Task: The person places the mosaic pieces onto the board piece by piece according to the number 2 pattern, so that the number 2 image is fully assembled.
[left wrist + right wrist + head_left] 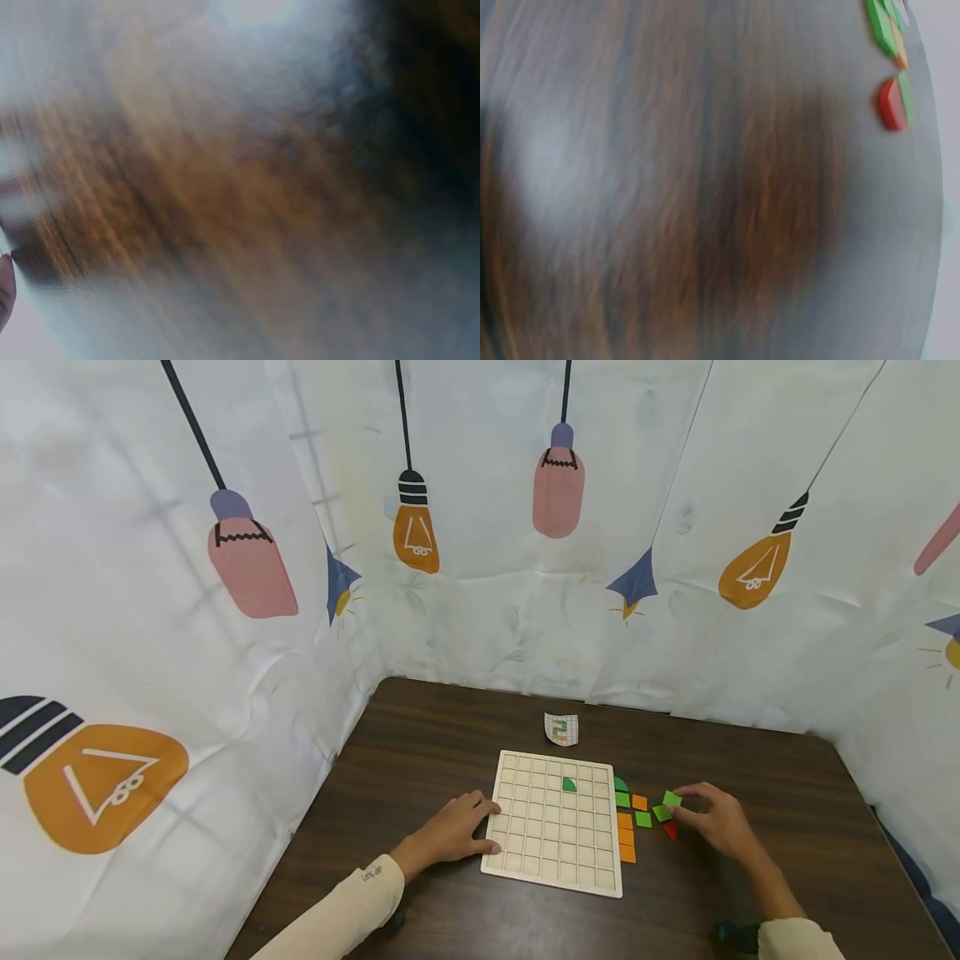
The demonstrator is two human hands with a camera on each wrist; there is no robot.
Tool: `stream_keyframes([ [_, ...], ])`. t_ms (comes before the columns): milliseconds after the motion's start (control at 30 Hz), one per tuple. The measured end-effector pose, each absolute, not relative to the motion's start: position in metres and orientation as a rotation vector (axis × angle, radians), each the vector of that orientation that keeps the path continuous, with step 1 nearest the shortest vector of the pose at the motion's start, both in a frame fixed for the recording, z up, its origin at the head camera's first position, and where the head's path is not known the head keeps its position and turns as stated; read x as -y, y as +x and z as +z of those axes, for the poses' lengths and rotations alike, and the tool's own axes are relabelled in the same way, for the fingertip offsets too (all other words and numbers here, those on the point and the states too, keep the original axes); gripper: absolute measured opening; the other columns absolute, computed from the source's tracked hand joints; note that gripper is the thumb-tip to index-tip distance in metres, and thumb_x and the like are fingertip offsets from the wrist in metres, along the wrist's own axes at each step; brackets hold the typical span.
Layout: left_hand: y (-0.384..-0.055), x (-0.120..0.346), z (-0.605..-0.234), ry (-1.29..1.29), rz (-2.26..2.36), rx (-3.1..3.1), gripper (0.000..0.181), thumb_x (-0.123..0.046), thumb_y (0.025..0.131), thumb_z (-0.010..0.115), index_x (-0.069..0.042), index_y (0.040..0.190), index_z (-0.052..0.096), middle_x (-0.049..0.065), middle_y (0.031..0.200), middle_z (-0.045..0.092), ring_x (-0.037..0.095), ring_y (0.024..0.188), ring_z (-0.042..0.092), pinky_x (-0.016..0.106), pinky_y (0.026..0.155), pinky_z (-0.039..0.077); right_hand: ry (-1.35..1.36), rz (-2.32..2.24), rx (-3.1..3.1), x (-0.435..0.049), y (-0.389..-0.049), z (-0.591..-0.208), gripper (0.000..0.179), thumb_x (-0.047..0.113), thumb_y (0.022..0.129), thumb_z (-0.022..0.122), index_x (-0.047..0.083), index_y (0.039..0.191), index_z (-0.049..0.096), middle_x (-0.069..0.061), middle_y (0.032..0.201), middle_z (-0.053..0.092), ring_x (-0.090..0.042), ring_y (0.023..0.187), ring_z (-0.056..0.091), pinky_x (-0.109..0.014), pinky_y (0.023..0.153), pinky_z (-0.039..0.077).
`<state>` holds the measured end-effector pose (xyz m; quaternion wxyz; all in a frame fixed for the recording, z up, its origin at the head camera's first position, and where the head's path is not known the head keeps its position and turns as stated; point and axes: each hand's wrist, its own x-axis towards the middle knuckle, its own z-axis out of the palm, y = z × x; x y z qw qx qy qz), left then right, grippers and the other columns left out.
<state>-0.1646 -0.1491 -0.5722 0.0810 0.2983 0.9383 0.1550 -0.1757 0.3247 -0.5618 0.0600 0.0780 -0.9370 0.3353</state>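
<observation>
A pale gridded board [551,881] lies on the dark wooden table, with one green quarter-circle tile [569,785] in a cell near its top. At the board's left edge is my left hand [453,828], thumb and fingers spread and touching the rim. To the right of the board, my right hand [716,818] pinches a light green square tile [672,798] between thumb and index finger. Just below that tile are another green square [662,813] and a red tile [670,830]. The left wrist view shows mostly blurred table and a fingertip [6,289].
Orange tiles [626,838] line the board's right edge, with green tiles [643,819] and a small orange one [639,802] nearby. Behind the board lies a small printed grid card [561,729]. A lamp-patterned white curtain [480,610] hangs along the table's back and left side.
</observation>
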Motion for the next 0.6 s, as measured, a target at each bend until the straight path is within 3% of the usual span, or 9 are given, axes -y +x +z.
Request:
stream_keyframes([
  [167,-0.165,0.150,-0.572,0.890,0.468,-2.805,0.064,-0.060,0.089,0.066,-0.021,0.139,0.056,-0.002,0.116,0.054,0.012,0.103,0.051,0.037,0.091,0.044,0.271,1.118,2.814,-0.307,-0.180,-0.557,0.030,0.025,0.087,0.080,0.008,0.111,0.072,-0.012,0.106,0.066,-0.006,0.055,0.041,-0.026,0.051,0.039],
  [367,-0.165,0.150,-0.572,0.903,0.483,-2.795,0.064,-0.059,0.090,0.066,-0.021,0.139,0.055,-0.002,0.117,0.054,0.012,0.103,0.051,0.037,0.092,0.043,0.328,1.213,2.801,-0.286,-0.188,-0.555,0.030,0.024,0.087,0.080,0.008,0.111,0.072,-0.008,0.099,0.063,-0.005,0.051,0.038,-0.025,0.049,0.038],
  [600,-0.164,0.151,-0.570,0.905,0.492,-2.791,0.063,-0.058,0.090,0.067,-0.021,0.139,0.055,-0.002,0.116,0.054,0.012,0.101,0.051,0.036,0.091,0.043,0.396,1.333,2.765,-0.264,-0.197,-0.556,0.028,0.021,0.087,0.080,0.009,0.111,0.072,-0.009,0.103,0.065,-0.005,0.047,0.037,-0.026,0.045,0.038],
])
